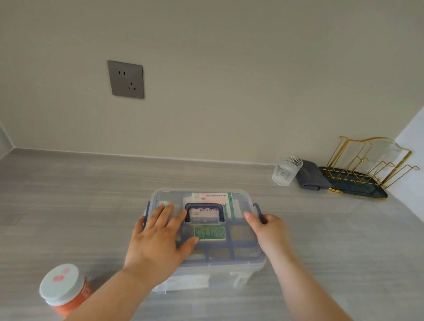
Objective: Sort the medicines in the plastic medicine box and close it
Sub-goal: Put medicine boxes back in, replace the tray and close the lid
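From the head view, your plastic medicine box (pixel 203 236) sits mid-bench (pixel 56 201) with its clear lid (pixel 241 238) already on. Your left hand (pixel 157 241) lies flat on the lid, fingers (pixel 165 213) spread and gripping nothing. Your right hand (pixel 268 230) curls around the blue side latch (pixel 258 210), fingers partly closed on it. You seem to be at the closing step. Next, press the lid down and snap both latches shut. An orange bottle (pixel 65 290) stands outside the box by your left forearm; judge whether it belongs inside first.
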The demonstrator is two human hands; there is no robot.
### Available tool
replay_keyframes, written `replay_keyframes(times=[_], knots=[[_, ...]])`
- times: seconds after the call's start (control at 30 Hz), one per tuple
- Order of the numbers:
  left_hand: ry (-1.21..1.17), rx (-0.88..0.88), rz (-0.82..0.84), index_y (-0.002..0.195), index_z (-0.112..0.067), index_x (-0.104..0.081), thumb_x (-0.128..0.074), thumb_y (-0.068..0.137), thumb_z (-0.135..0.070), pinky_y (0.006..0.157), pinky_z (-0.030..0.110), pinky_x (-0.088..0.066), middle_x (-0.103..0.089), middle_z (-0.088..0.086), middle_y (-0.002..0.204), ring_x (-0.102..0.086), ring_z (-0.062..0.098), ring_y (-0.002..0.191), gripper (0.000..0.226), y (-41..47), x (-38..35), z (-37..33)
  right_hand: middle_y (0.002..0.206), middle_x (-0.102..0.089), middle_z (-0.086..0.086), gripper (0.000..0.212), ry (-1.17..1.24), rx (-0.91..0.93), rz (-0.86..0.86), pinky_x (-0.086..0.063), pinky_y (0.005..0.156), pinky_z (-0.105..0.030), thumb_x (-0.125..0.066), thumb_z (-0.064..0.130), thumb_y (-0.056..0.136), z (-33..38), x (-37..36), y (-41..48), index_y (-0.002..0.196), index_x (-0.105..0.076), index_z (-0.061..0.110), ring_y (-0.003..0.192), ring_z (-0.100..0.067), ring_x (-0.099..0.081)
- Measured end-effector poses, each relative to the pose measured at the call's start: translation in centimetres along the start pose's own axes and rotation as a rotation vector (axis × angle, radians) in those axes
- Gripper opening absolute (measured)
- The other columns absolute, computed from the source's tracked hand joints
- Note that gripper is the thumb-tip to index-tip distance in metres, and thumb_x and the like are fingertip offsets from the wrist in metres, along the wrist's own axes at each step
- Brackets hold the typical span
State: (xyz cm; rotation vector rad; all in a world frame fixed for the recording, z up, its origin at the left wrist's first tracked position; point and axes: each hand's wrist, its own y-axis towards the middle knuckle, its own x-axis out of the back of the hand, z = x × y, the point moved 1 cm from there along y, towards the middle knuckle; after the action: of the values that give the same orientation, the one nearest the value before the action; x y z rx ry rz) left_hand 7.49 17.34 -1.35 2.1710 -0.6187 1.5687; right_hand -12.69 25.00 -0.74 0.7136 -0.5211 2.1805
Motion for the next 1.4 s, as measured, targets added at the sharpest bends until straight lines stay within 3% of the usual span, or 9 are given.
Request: replay_keyframes(times=[0.1,0.33,0.4,0.5,0.57,0.7,0.77,0.87,1.4], knots=[[-0.014,-0.003,-0.017,0.141,-0.035,-0.012,-0.03,0.085,-0.062,0.116,0.037,-0.003,-0.006,-0.006,0.156,0.002,0.011,0.142,0.064,-0.1,-0.1,0.0,0.092,-0.066,-0.016,0.041,-0.188,0.05,-0.028,-0.041,0.071,-0.034,-0.049,0.042,0.086,0.2,0.0,-0.2,0.094,-0.06,0.004,0.091,-0.035,-0.059],[-0.02,-0.016,-0.023,0.141,-0.034,-0.012,-0.03,0.086,-0.06,0.116,0.036,-0.002,-0.005,-0.005,0.156,0.002,0.012,0.142,0.064,-0.3,0.2,-0.3,0.102,-0.067,-0.013,0.04,-0.413,0.13,-0.081,-0.039,0.068,-0.03,-0.039,0.044,0.089,0.6,0.3,-0.7,0.097,-0.058,0.009,0.095,-0.033,-0.059],[-0.066,-0.044,-0.008,0.141,-0.034,-0.015,-0.037,0.085,-0.06,0.115,0.036,-0.001,-0.007,-0.007,0.155,0.0,0.01,0.142,0.065,-0.4,0.6,-0.3,0.122,-0.059,-0.013,0.038,-0.353,0.154,-0.051,-0.043,0.083,-0.035,-0.038,0.039,0.091,0.5,0.5,-1.1,0.113,-0.052,0.012,0.11,-0.032,-0.054],[-0.118,-0.192,0.075,0.138,-0.038,-0.022,-0.056,0.075,-0.06,0.114,0.037,0.007,-0.002,-0.017,0.151,0.006,0.0,0.137,0.075,-1.1,1.0,0.8,0.149,-0.031,-0.005,0.051,-0.253,0.438,-0.03,-0.022,0.109,-0.034,-0.047,0.035,0.089,0.2,0.7,-2.7,0.135,-0.033,0.019,0.136,-0.022,-0.028],[-0.068,-0.293,0.111,0.138,-0.036,-0.024,-0.064,0.068,-0.058,0.114,0.042,0.007,-0.003,-0.016,0.148,0.007,0.003,0.136,0.084,-1.5,1.4,1.2,0.151,-0.025,0.002,0.064,-0.35,0.65,0.125,-0.012,0.114,-0.035,-0.052,0.049,0.081,-0.2,0.4,-4.2,0.136,-0.031,0.025,0.141,-0.016,-0.017],[0.058,-0.388,-0.037,0.124,-0.024,-0.053,-0.08,0.05,-0.051,0.103,0.061,-0.02,-0.043,0.006,0.14,-0.037,0.037,0.13,0.084,-0.7,1.5,0.8,0.153,-0.009,0.011,0.08,-0.606,0.752,0.276,-0.003,0.116,-0.035,-0.06,0.06,0.066,-1.0,0.0,-3.8,0.135,-0.031,0.032,0.142,-0.011,0.0],[0.01,-0.339,-0.003,0.132,-0.03,-0.04,-0.072,0.061,-0.054,0.112,0.051,-0.004,-0.022,-0.003,0.149,-0.015,0.026,0.14,0.081,0.5,1.1,0.5,0.154,-0.007,0.01,0.077,-0.627,0.748,0.278,-0.002,0.116,-0.035,-0.061,0.055,0.07,-0.8,0.1,-2.3,0.136,-0.028,0.034,0.142,-0.011,0.001],[0.006,-0.272,0.022,0.137,-0.035,-0.028,-0.061,0.07,-0.058,0.114,0.043,0.005,-0.015,-0.01,0.153,-0.003,0.013,0.142,0.077,3.2,-0.1,0.1,0.154,-0.007,0.01,0.071,-0.652,0.724,0.263,0.002,0.116,-0.037,-0.057,0.051,0.076,-0.2,0.2,0.4,0.137,-0.025,0.035,0.142,-0.01,0.0],[0.168,-0.379,0.045,0.141,-0.034,-0.015,-0.042,0.085,-0.055,0.115,0.033,-0.001,-0.008,-0.008,0.155,-0.005,0.01,0.142,0.065,20.9,-1.8,-1.4,0.155,-0.008,0.01,0.065,-0.58,0.614,0.159,-0.007,0.115,-0.038,-0.049,0.048,0.084,2.7,-2.2,15.9,0.139,-0.018,0.035,0.142,-0.012,0.001]])
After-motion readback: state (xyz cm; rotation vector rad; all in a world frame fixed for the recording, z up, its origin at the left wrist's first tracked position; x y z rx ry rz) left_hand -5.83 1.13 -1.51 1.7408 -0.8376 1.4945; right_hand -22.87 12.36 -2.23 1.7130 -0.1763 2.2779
